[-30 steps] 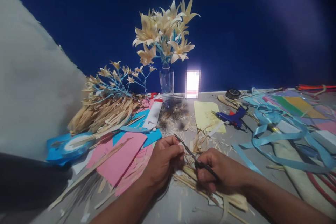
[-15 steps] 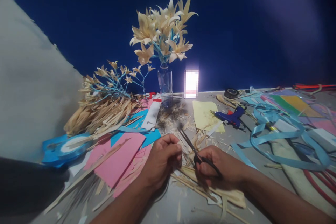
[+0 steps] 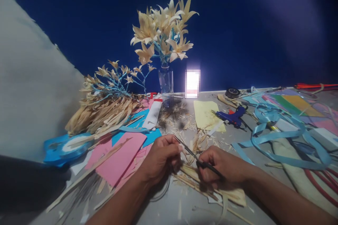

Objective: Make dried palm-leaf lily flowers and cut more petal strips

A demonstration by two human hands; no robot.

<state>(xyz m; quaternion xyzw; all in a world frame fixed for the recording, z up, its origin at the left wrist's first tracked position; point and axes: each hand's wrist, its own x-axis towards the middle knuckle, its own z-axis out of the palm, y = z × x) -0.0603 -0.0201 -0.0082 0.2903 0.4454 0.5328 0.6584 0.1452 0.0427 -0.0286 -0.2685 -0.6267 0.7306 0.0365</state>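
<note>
My right hand (image 3: pixel 215 167) is closed round the handles of a pair of dark scissors (image 3: pixel 192 153). Their blades point up and left, and the tips reach the fingers of my left hand (image 3: pixel 166 153). Thumb and forefinger of the left hand are pinched together; whatever lies between them is too small or hidden to make out. Beneath both hands are dried husk strips (image 3: pixel 195 179) and small trimmings on the grey table (image 3: pixel 171 211).
A glass vase (image 3: pixel 166 81) of pale husk flowers (image 3: pixel 163 30) stands at the back. Dried husks (image 3: pixel 102 114) and pink paper (image 3: pixel 121 158) lie left. A blue glue gun (image 3: pixel 232 115), yellow paper (image 3: pixel 207 114) and light-blue ribbon (image 3: pixel 264 144) lie right.
The scissors have turned and come closer to my left hand, so their tips now meet its fingers. Both hands stay in nearly the same place.
</note>
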